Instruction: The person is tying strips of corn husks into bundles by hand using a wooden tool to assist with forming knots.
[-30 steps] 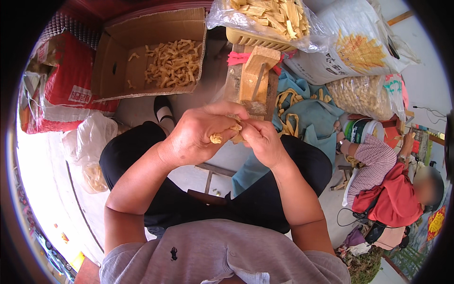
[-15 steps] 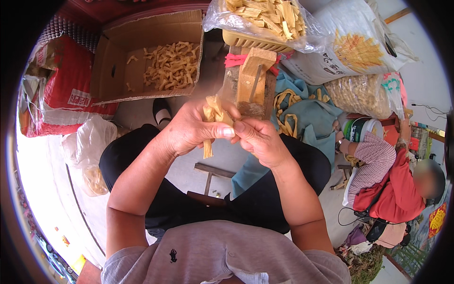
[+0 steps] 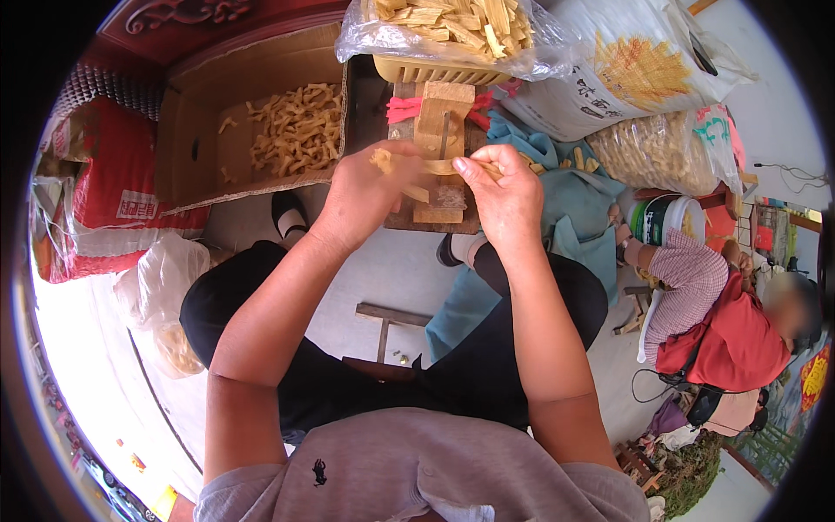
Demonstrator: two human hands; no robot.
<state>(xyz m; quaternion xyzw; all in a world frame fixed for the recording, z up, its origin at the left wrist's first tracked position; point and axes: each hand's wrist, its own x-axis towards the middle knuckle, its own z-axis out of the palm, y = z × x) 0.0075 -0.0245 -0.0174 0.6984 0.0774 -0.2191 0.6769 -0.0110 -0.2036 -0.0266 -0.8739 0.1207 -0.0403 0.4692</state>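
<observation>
A pliable, pale-yellow strip (image 3: 440,166) stretches between my two hands. My left hand (image 3: 361,193) grips its bunched, folded end, and a short tail hangs below the fingers, which are partly blurred. Thumb and fingers of my right hand (image 3: 511,198) pinch the other end. Just beyond and beneath the strip is a wooden block (image 3: 445,100) with a narrow dark metal piece along its middle. It is fixed on a worn wooden board (image 3: 400,217), where pink cloth (image 3: 403,109) is tied around.
At far left a cardboard box (image 3: 193,178) holds many knotted yellow pieces (image 3: 300,130). A yellow basket (image 3: 417,70) with flat strips stands beyond the board. Blue cloth (image 3: 578,204) with strips lies right, near filled sacks (image 3: 652,152). A person in red (image 3: 726,335) sits at far right.
Both hands have moved forward and apart, to the wooden block. The strip, bunched between the hands before, is now drawn out straight between them.
</observation>
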